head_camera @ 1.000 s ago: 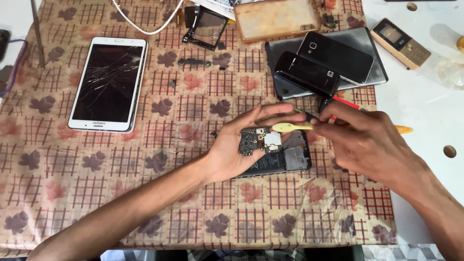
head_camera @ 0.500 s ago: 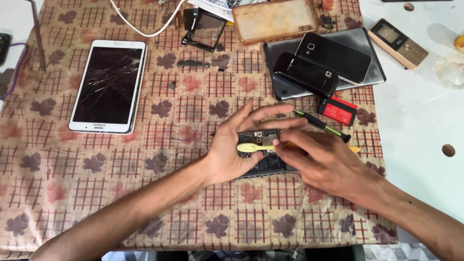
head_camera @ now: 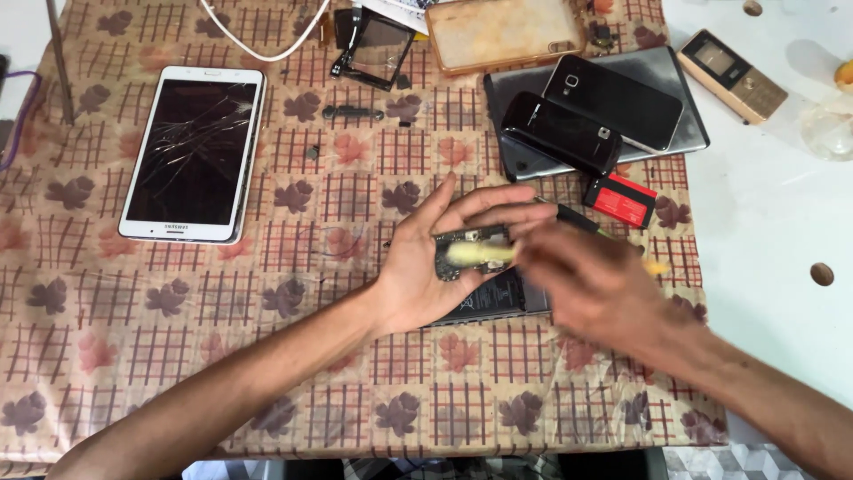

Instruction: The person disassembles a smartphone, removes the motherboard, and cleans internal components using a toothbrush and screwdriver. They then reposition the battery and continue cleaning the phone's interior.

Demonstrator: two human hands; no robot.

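In the left hand (head_camera: 426, 267) sits a small circuit board (head_camera: 462, 253), loosely cupped; blurry right hand (head_camera: 591, 284) pinches a yellow brush (head_camera: 480, 254) on it.

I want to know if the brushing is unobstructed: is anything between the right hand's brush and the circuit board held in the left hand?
Nothing visible does. The left hand holds the circuit board with fingers spread open above it, and the pale brush head from the blurred right hand already lies on the board's exposed face.
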